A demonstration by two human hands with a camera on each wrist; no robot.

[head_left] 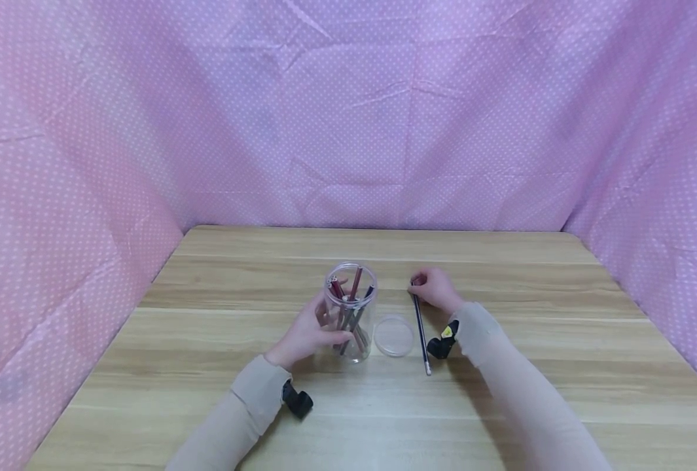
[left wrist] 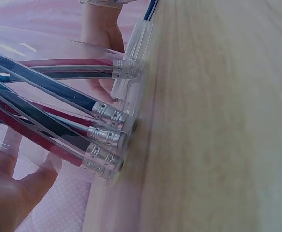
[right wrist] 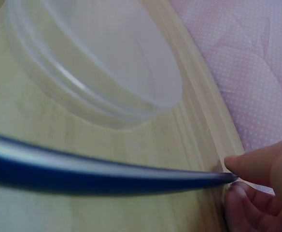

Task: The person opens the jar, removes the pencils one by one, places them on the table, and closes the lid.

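Note:
A clear plastic jar (head_left: 357, 350) stands upright on the table with several red and dark pencils (left wrist: 59, 104) leaning inside it, their metal eraser ends down at the bottom. My left hand (head_left: 309, 330) grips the jar from its left side, thumb in front and fingers behind. Right of the jar, a dark blue pencil (head_left: 421, 330) lies with its eraser end toward me. My right hand (head_left: 438, 291) pinches the far tip of this pencil between thumb and fingers, as the right wrist view shows close up. Between jar and pencil lies a round clear lid (head_left: 394, 336).
The wooden table (head_left: 207, 275) has pink dotted cloth (head_left: 354, 131) hanging behind it and at both sides. A small black camera is strapped on each wrist, the left one (head_left: 298, 400) below the jar and the right one (head_left: 441, 343) beside the pencil.

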